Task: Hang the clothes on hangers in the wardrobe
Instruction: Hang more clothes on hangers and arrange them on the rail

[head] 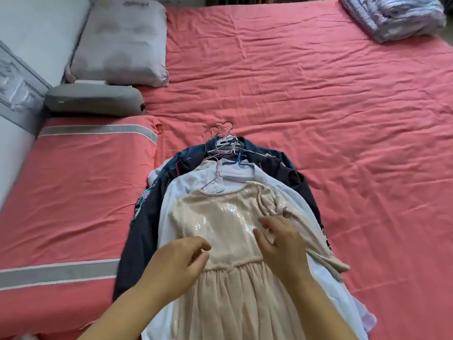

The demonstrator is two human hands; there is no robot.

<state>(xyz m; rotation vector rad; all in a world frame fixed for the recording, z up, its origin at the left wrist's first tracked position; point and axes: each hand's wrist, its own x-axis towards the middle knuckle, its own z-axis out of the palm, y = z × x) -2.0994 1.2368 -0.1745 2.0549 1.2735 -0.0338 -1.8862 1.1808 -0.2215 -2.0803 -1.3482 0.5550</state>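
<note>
A stack of clothes on hangers lies on the pink bed sheet [318, 99]. On top is a beige sequined dress [220, 217] with a tulle skirt. Under it lie a white garment [186, 190] and dark navy jackets [289, 173]. Several wire hanger hooks [224, 133] stick out at the far end of the stack. My left hand [181, 263] hovers over the dress waist with fingers loosely curled and holds nothing. My right hand [282, 244] rests on the dress bodice, fingers relaxed. No wardrobe is in view.
A grey pillow [117, 45] and a dark grey cushion [93, 99] lie at the bed's head on the left. A pink quilt with grey stripes [73, 192] covers the left side. A folded patterned blanket [397, 15] sits at the far right corner.
</note>
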